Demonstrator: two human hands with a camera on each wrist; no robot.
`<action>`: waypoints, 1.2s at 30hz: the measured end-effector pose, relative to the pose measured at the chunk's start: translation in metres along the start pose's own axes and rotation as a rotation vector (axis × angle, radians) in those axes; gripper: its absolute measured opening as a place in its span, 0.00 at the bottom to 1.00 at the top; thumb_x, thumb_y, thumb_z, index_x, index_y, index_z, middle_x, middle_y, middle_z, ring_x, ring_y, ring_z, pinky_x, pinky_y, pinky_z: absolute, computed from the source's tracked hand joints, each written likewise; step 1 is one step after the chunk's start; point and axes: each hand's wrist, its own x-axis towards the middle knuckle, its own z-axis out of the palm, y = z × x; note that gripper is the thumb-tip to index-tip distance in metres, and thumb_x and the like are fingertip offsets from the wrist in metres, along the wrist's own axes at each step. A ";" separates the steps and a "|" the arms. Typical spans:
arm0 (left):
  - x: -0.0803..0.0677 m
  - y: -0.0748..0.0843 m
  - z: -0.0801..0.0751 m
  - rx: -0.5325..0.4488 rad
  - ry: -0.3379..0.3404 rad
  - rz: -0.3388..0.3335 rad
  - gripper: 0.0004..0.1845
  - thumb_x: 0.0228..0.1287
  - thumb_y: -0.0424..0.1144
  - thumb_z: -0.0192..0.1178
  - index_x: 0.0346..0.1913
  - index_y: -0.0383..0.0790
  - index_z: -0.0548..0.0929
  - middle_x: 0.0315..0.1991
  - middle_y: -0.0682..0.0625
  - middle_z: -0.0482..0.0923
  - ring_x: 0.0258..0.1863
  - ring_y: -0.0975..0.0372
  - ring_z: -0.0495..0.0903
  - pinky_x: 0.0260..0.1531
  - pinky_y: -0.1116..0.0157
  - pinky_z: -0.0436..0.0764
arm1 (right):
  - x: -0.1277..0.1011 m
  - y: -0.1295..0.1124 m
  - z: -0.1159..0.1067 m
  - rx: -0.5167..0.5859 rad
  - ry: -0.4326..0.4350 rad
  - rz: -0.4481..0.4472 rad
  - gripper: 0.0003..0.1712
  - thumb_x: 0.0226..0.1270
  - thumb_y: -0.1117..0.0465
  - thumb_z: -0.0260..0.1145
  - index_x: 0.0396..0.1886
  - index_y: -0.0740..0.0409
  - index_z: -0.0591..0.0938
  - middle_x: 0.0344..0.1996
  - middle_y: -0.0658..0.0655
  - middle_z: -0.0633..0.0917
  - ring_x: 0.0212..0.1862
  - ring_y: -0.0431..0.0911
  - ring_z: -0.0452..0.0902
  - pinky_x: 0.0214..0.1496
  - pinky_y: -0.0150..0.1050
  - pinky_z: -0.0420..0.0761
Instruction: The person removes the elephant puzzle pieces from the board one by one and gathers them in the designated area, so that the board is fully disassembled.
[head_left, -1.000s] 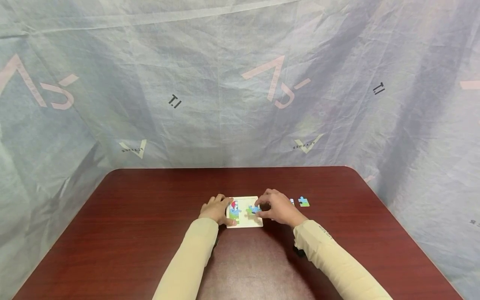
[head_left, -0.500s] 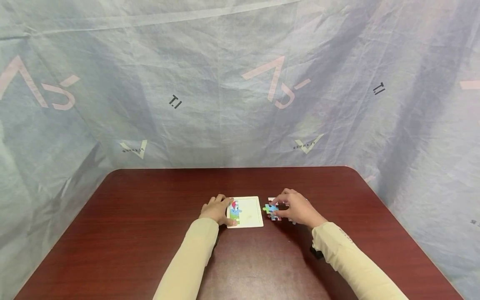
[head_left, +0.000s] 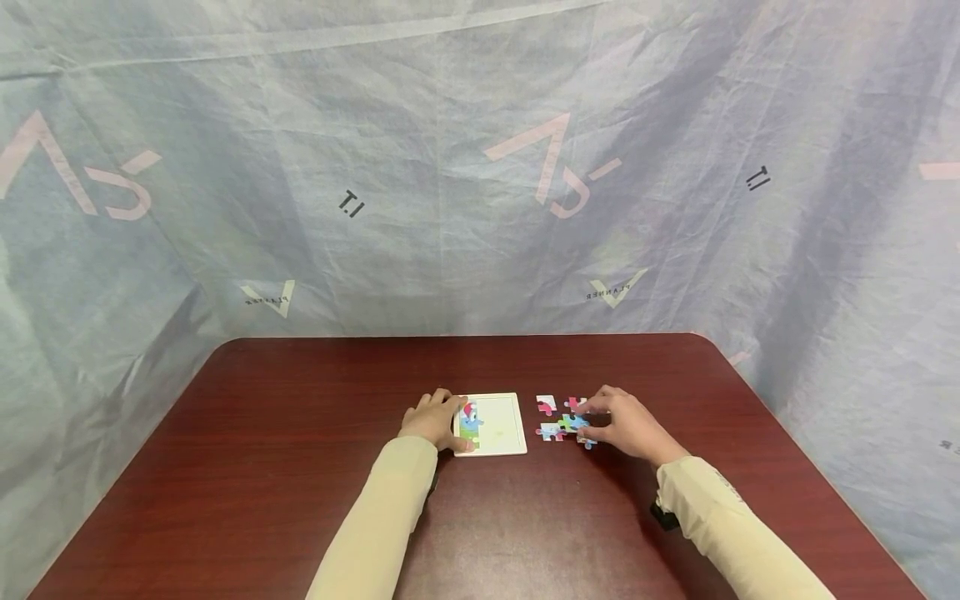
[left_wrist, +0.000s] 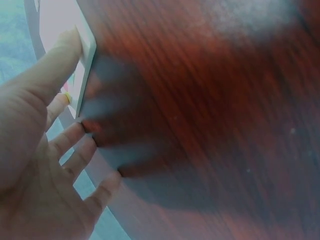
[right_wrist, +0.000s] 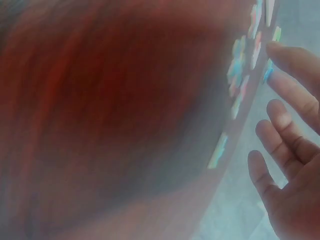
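A white puzzle tray lies on the table, with fitted blue, red and green pieces along its left side only. My left hand rests at the tray's left edge, fingers spread; in the left wrist view its thumb presses the tray's rim. Right of the tray lie several loose puzzle pieces. My right hand sits at their right side, fingertips touching a blue-green piece. In the right wrist view its fingers are straight and spread beside the pieces.
The dark red wooden table has rounded far corners. Grey-blue printed sheeting hangs behind and at both sides of it. Both wrist views are blurred.
My right hand has drawn a blue-green piece out of the tray and moved right with it to the loose pieces. The tray's middle now shows bare white. My left hand has stayed put.
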 end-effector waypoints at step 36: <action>0.005 -0.004 0.004 -0.006 -0.007 -0.001 0.41 0.58 0.46 0.76 0.74 0.43 0.71 0.71 0.40 0.65 0.70 0.46 0.63 0.64 0.43 0.67 | -0.029 0.046 -0.021 0.017 -0.059 0.128 0.14 0.60 0.60 0.78 0.46 0.59 0.89 0.36 0.52 0.79 0.39 0.47 0.73 0.41 0.46 0.76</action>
